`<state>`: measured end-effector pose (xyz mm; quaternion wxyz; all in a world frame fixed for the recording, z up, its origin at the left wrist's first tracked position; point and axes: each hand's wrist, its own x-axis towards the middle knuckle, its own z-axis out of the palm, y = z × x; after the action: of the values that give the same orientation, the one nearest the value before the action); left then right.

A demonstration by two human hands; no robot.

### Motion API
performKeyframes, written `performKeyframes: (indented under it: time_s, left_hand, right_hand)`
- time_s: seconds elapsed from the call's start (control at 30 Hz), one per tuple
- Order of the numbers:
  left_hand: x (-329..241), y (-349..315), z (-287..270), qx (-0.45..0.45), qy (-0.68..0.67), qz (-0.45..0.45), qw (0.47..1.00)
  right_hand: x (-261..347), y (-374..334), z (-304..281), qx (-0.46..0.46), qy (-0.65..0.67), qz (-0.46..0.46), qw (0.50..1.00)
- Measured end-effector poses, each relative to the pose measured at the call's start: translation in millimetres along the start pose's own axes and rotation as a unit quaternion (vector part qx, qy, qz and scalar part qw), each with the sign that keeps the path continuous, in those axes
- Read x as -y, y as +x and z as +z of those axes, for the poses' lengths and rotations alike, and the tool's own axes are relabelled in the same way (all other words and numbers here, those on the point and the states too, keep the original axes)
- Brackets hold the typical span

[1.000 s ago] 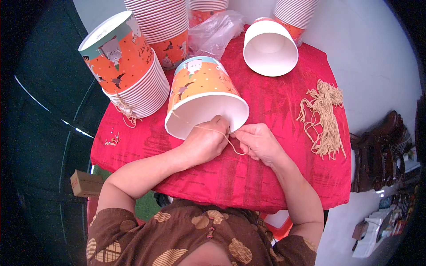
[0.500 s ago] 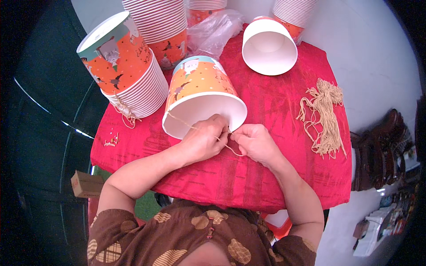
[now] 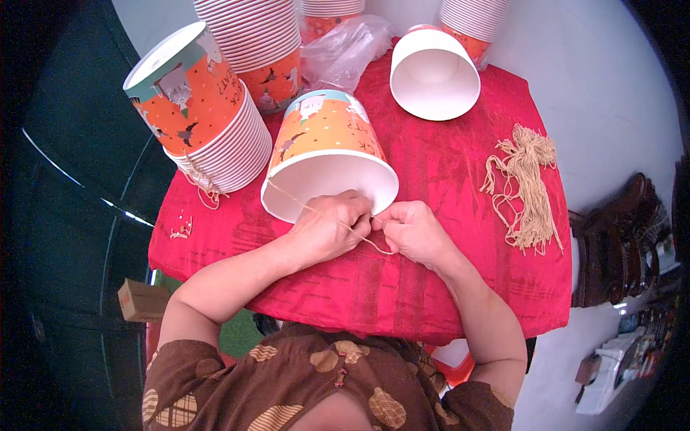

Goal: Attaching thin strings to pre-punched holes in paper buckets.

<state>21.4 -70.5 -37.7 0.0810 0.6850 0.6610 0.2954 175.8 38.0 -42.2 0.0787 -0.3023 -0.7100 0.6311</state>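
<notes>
Red tablecloth [image 3: 431, 165] extends beneath both hands. Nested stack of paper buckets [image 3: 223, 144] stands beyond the left hand, to its left. Orange paper bucket [image 3: 327, 133] lies tipped directly ahead of the hands, mouth toward them. Twine bundle [image 3: 530, 194] lies right of the right hand. Left hand [image 3: 332, 226]: curled at the bucket's mouth, fingertips hidden, grip cannot be told. Right hand [image 3: 413, 230]: thumb and forefinger pinching tan cord [image 3: 375, 246] at the rim.

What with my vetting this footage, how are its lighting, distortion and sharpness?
Head view: panelling at left dark and grainy, its lines bowed, with thin bright streaks; corners black; red tablecloth well lit; hands without obvious blur; twine bundle strands distinguishable.
</notes>
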Motion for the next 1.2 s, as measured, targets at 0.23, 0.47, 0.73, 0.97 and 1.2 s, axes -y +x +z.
performKeyframes:
  time_s: [0.23, 0.47, 0.73, 0.97, 1.2]
  left_hand:
    - [0.3, -0.4, 3.2, -0.002, 0.012, -0.006, 1.000]
    - [4.3, -0.5, 10.0, -0.032, 0.000, -0.007, 0.999]
    - [12.6, 2.7, 13.0, -0.036, -0.030, 0.032, 0.998]
    - [12.2, 6.9, 10.5, 0.003, -0.023, 0.015, 1.000]
    - [10.8, 6.0, 14.3, -0.014, 0.019, 0.021, 1.000]
  right_hand:
    - [0.4, -1.7, -1.2, 0.012, 0.015, 0.000, 1.000]
    - [-1.9, -1.6, -0.1, 0.019, -0.016, -0.029, 0.999]
    - [-6.2, 0.8, -4.2, 0.036, -0.037, -0.026, 0.998]
    - [-3.4, -1.7, -5.5, 0.036, -0.084, -0.075, 0.993]
    - [-1.1, -4.7, -4.3, 0.013, -0.116, -0.115, 0.987]
